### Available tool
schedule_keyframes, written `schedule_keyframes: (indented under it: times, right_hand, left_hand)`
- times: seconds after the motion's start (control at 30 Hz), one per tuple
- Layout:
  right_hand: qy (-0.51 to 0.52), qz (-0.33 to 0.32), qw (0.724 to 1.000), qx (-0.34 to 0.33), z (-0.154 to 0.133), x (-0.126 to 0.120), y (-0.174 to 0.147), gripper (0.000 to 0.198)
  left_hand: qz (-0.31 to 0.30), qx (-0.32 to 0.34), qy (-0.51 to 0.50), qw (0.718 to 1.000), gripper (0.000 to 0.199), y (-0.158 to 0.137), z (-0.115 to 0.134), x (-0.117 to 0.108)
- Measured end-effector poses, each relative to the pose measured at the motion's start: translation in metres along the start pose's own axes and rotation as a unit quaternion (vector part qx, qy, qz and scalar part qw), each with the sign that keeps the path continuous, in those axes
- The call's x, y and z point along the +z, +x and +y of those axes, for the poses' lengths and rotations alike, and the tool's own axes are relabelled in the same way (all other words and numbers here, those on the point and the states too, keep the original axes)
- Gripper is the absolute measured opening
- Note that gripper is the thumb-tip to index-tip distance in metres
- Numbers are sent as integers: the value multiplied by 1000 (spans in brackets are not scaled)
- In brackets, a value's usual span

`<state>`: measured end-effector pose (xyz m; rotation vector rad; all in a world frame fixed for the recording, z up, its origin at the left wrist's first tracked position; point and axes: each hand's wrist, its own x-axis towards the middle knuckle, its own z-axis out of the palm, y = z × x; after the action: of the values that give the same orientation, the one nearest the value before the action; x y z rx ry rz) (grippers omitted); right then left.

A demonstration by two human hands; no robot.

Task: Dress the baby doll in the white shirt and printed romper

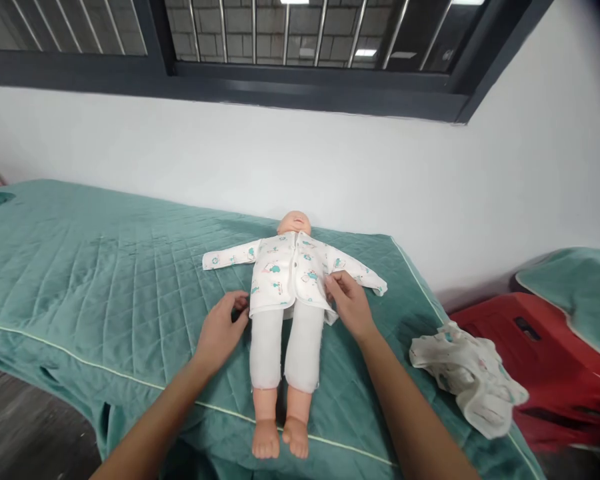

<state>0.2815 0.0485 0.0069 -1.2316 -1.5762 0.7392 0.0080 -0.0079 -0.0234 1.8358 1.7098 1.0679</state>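
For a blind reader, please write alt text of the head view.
A doll in a printed shirt lies face up on a green quilted bed. The right hand pinches the shirt's hem, and the left hand rests by the doll's hip. A crumpled cloth lies at the right.

A green quilted bed (105, 267) carries a doll (285, 307) (face up) and crumpled cloth (473, 377).

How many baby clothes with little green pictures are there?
2: a white printed long-sleeved top on the plastic baby doll, pinched by the right hand, and a crumpled printed garment at the green quilted bed's right edge.
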Motion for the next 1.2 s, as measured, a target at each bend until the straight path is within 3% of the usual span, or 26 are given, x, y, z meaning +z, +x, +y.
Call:
schedule_keyframes:
  times: [0.17, 0.27, 0.5, 0.63, 0.73, 0.83, 0.9, 1.03, 1.1, 1.2]
  right_hand:
    - [-57, 1, 998, 16, -2, 1, -57, 24]
    - [-112, 7, 994, 9, -2, 3, -77, 26]
    - [-190, 111, 975, 37, -2, 11, -65, 14]
    - [-170, 144, 974, 50, -4, 10, -71, 10]
    - [-128, 87, 985, 82, -6, 2, -80, 13]
    - [58, 36, 985, 157, -7, -14, -76, 18]
    - [243, 44, 940, 233, -6, -24, -63, 21]
    - [491, 85, 805, 322, 6, -30, -21, 23]
    - [530, 114, 779, 315, 15, -30, 1, 25]
    - [529, 153, 779, 298, 28, -35, 30, 21]
  left_hand:
    - [-58, 10, 75, 995, 43, -6, 10, -2]
    - [-68, -4, 63, 996, 42, 1, 15, 0]
    - [-21, 2, -57, 998, 31, -2, 8, 9]
    - [27, -10, -97, 995, 26, -11, 3, 7]
    - [24, -13, -66, 997, 25, -16, 3, 5]
    - [31, -5, -60, 998, 24, -16, 4, 5]
    - [36, -4, -73, 997, 23, -16, 4, 5]
    - [30, -13, -96, 995, 22, -15, 4, 4]
    - [30, -16, -102, 994, 21, -15, 5, 3]
    - [28, -20, -103, 994, 21, -15, 7, 3]
